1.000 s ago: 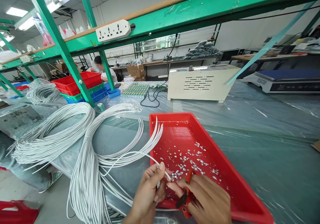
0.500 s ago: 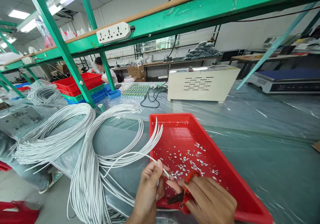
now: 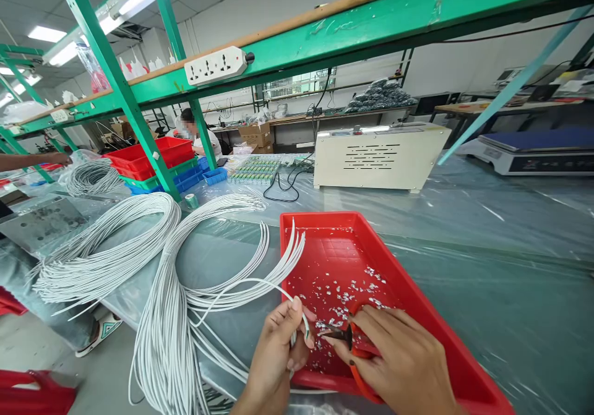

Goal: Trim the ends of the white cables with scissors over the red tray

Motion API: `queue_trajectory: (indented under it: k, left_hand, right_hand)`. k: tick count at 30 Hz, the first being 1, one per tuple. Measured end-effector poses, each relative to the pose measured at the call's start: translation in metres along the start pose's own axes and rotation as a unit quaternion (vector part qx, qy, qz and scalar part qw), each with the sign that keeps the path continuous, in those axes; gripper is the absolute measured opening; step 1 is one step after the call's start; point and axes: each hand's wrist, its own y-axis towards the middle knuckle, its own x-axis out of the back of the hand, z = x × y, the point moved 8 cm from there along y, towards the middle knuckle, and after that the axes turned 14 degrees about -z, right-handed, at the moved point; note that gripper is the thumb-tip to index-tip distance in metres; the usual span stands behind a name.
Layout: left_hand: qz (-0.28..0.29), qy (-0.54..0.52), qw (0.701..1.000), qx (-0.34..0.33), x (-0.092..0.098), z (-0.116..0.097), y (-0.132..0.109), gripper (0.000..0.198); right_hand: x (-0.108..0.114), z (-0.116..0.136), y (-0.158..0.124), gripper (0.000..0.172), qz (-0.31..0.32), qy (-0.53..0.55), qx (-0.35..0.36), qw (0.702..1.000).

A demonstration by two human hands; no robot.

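Note:
Between the thumb and fingers of my left hand point(image 3: 281, 334) is the end of a white cable point(image 3: 277, 287), its darker tip point(image 3: 307, 333) bared. My right hand point(image 3: 399, 353) grips a pair of red-handled wire cutters point(image 3: 349, 337), jaws pointing left at the cable tip with a small gap between them. Both hands are over the near side of a red tray point(image 3: 417, 307) scattered with silvery scraps point(image 3: 346, 297). A thick bundle of white cables point(image 3: 160, 316) curves across the table to my left, with several ends lying over the tray's left rim.
Another cable coil point(image 3: 111, 242) lies farther left, near a person's leg point(image 3: 51, 297). Behind the tray stands a beige machine point(image 3: 378, 158). Stacked red, green and blue bins point(image 3: 153, 158) sit by a green post. A scale point(image 3: 533, 149) is at right. Overhead runs a green shelf beam point(image 3: 325, 44).
My right hand has moved right, its fingertips off the cable tip. The cutters have turned so their jaws point at the tip. A person's arm has appeared at far left.

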Motion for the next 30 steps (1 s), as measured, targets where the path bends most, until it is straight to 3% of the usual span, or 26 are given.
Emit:
queue_trajectory:
  k: [9, 20, 30]
  left_hand:
    - [-0.016, -0.019, 0.998, 0.054, 0.001, 0.003, -0.003, 0.037]
    - [-0.017, -0.032, 0.998, 0.056, 0.002, 0.004, -0.002, 0.048]
    - [-0.017, -0.034, 0.997, 0.06, 0.002, 0.004, -0.002, 0.048]
  right_hand:
    - [-0.009, 0.008, -0.005, 0.033, 0.016, -0.013, 0.031, 0.999]
    - [-0.014, 0.009, -0.009, 0.038, 0.007, 0.006, 0.014, 1.0]
    - [-0.01, 0.014, -0.006, 0.046, -0.001, -0.039, 0.061, 0.997]
